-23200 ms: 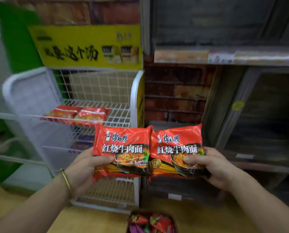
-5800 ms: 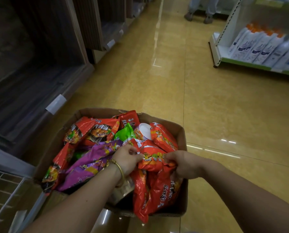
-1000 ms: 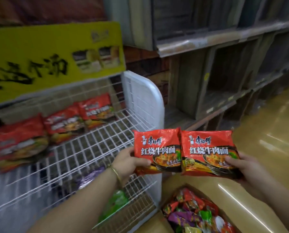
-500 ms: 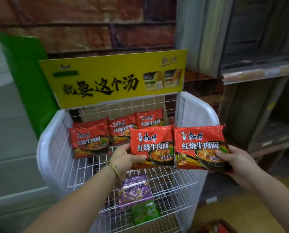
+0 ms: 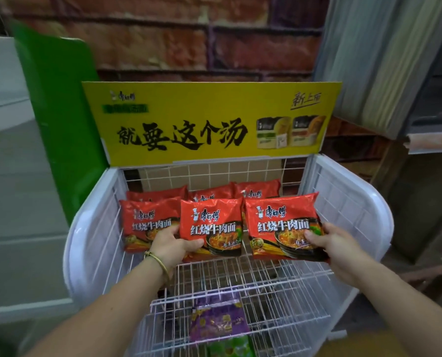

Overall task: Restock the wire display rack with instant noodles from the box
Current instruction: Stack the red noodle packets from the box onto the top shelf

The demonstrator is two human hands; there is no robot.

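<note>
- We count six red noodle packets (image 5: pixel 281 225): two in the hands, four lying on the top shelf.
- The left hand (image 5: pixel 175 247) grasps the left packet (image 5: pixel 212 228) by its lower left corner, thumb on the front and fingers behind. One gold bangle (image 5: pixel 158 261) is on that wrist.
- The right hand (image 5: pixel 335 244) grasps the right packet (image 5: pixel 274 240) by its lower right corner, thumb on the front.
- Both held packets sit side by side over the top shelf of the white wire rack (image 5: pixel 343 202). We cannot tell whether they touch the wire.
- Just left of the left hand lies one shelved packet (image 5: pixel 145 225). Beyond the hands is a back row (image 5: pixel 258 191) of three, partly hidden.
- Below the hands, on the lower shelves, are one purple packet (image 5: pixel 218 323) and one green packet (image 5: pixel 230 349) at the frame edge.
- The red packets read 康师傅 and 红烧牛肉面.
- Above and beyond the hands, one yellow header sign (image 5: pixel 209 119) reads 就要这个汤. It carries the 康师傅 logo and pictures two packs towards the right-hand side.
</note>
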